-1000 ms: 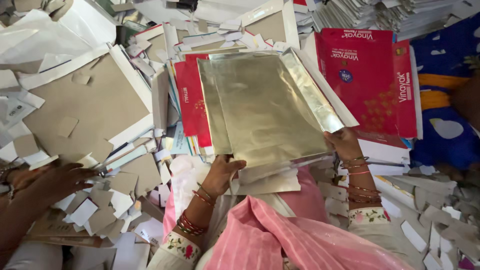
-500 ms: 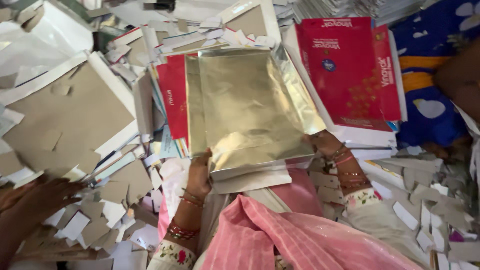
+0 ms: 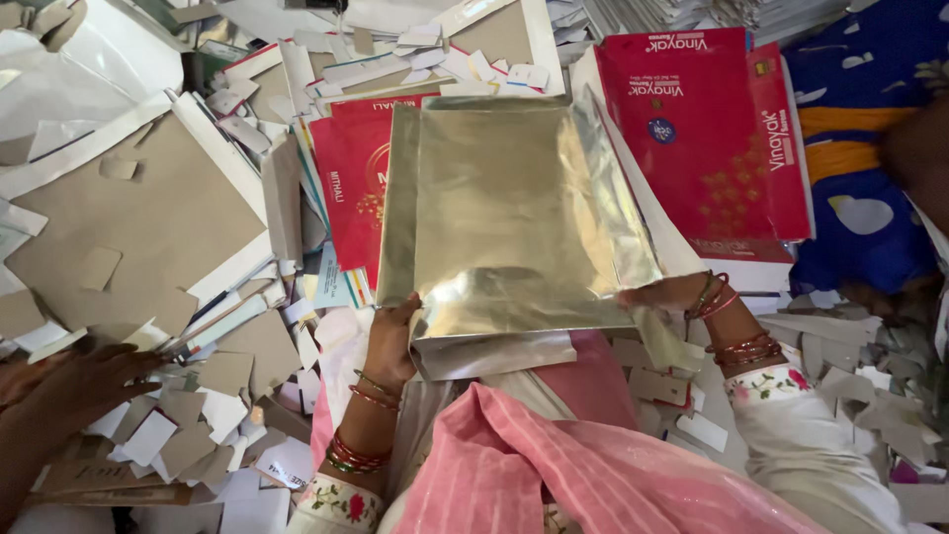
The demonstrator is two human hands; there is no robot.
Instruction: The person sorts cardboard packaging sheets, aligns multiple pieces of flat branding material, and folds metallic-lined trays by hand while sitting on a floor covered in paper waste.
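A shiny gold foil sheet [image 3: 509, 213] is held flat above the lap, over red printed cartons [image 3: 348, 183]. Its lower left corner is pinched by the closed fingers of the left hand [image 3: 392, 341], while its lower right edge is gripped by the right hand [image 3: 660, 294], whose fingers are mostly hidden beneath it

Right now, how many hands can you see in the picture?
3. The left hand and right hand hold the near edge of the gold foil sheet. Another person's hand rests on the cardboard scraps at the left. Others may be hidden.
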